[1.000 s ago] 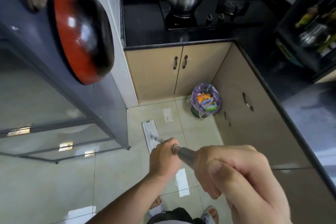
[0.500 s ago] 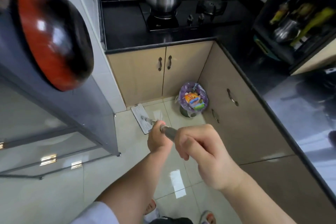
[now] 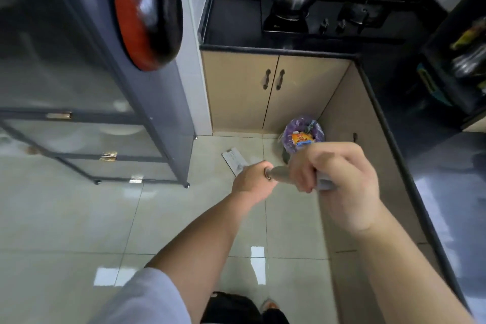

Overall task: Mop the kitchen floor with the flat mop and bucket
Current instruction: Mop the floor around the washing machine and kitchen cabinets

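The flat mop's white head (image 3: 233, 160) lies on the glossy tiled floor (image 3: 79, 218) near the corner between the grey cabinet and the beige cupboards. Its grey metal handle (image 3: 278, 174) runs back toward me. My left hand (image 3: 253, 183) grips the handle lower down, hiding where it meets the head. My right hand (image 3: 339, 181) grips the handle's upper end, close to the camera. No bucket shows in this view.
A bin lined with a purple bag (image 3: 302, 137) stands in the cupboard corner, just right of the mop head. A grey glass-door cabinet (image 3: 163, 118) with a red wok (image 3: 150, 13) hanging on it stands left. A black counter (image 3: 389, 113) runs along the right.
The view has swung and both hands have shifted right with the handle. The mop head has slid closer to the cupboard base and the bin.
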The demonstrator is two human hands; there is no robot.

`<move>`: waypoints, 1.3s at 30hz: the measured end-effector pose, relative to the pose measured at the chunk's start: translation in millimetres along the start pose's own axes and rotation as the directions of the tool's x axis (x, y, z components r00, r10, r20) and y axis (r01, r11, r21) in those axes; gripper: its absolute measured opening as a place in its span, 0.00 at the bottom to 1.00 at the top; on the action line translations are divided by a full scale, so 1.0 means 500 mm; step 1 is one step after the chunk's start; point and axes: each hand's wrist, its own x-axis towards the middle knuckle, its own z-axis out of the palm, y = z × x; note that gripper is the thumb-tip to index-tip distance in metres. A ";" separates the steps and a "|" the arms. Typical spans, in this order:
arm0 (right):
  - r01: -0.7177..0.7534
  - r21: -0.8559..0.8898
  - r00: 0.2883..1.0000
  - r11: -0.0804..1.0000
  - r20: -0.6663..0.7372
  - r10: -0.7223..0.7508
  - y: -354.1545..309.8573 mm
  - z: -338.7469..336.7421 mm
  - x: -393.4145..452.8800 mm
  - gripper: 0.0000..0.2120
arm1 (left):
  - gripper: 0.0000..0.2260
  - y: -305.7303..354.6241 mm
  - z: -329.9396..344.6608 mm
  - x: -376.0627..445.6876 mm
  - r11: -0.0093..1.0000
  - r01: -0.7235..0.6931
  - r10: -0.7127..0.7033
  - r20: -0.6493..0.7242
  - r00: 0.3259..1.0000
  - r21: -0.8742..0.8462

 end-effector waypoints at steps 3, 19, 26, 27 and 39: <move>-0.005 0.108 0.994 0.994 0.105 -0.007 0.003 -0.028 -0.117 0.13 | 0.03 0.001 0.044 -0.094 0.997 0.034 -0.029 -0.059 0.998 0.074; 0.040 0.271 0.962 0.962 0.251 -0.110 -0.142 0.321 -0.223 0.21 | 0.16 -0.232 -0.027 -0.451 0.979 0.189 -0.204 -0.251 0.946 -0.080; 0.186 0.429 0.978 0.884 0.008 -0.209 -0.146 0.647 -0.259 0.20 | 0.10 -0.497 -0.218 -0.609 0.987 0.162 -0.162 0.041 0.986 0.013; 0.222 0.418 0.972 0.881 -0.022 -0.234 -0.151 0.689 -0.260 0.20 | 0.08 -0.525 -0.258 -0.629 0.987 0.157 -0.160 0.110 0.981 0.031; 0.272 0.320 0.962 0.907 -0.083 -0.259 -0.074 1.132 -0.182 0.16 | 0.10 -0.957 -0.416 -0.789 0.864 0.483 -0.501 -0.146 0.853 -0.146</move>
